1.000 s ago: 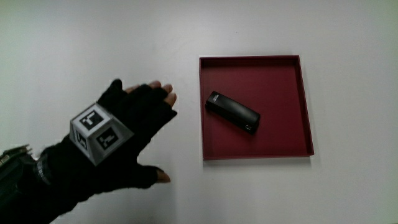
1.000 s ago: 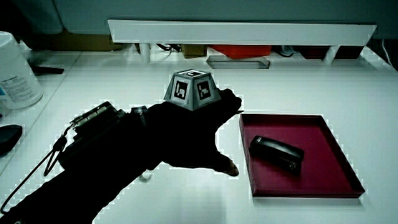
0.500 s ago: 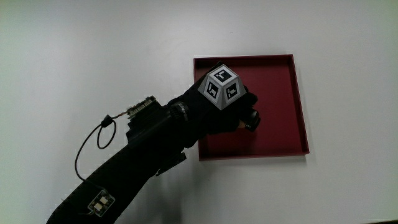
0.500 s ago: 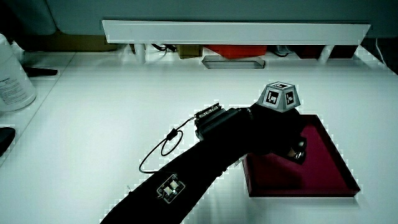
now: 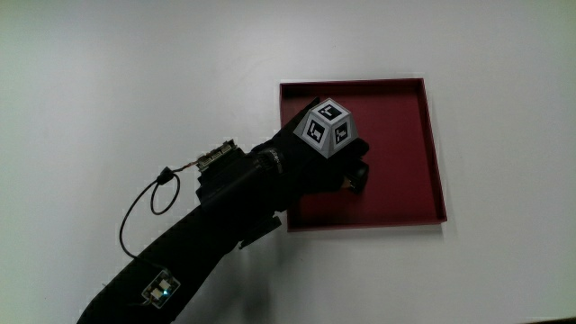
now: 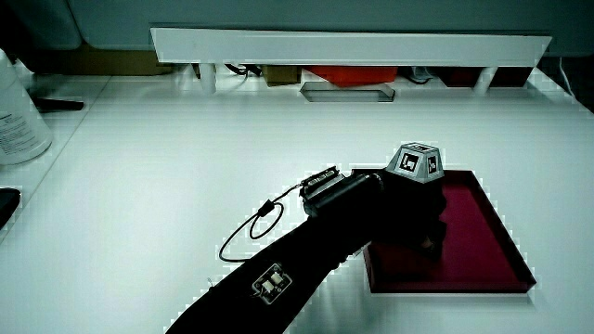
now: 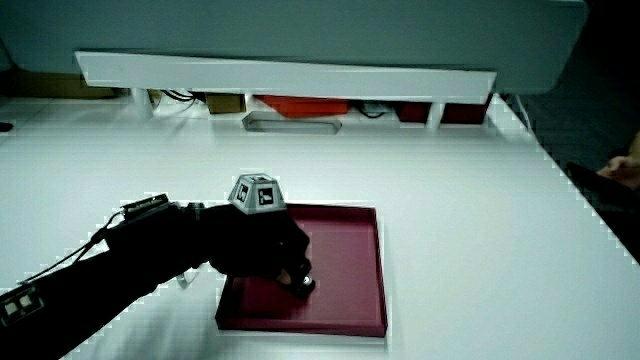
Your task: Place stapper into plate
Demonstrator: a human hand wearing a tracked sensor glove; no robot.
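One white table (image 5: 135,72) (low partition (image 6: 353,44) edging it) bears a red plate (image 5: 405,135).

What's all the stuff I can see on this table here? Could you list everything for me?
tray: one, dark red, square, on the white table.
stapler: one, black, in the tray, mostly hidden under the hand.
table: one, white.
partition: one, white, low, at the table's edge.
bottle: one, white with a label, at the table's edge in a side view.
hand: one, black glove with a grey patterned cube, over the tray, on the stapler.
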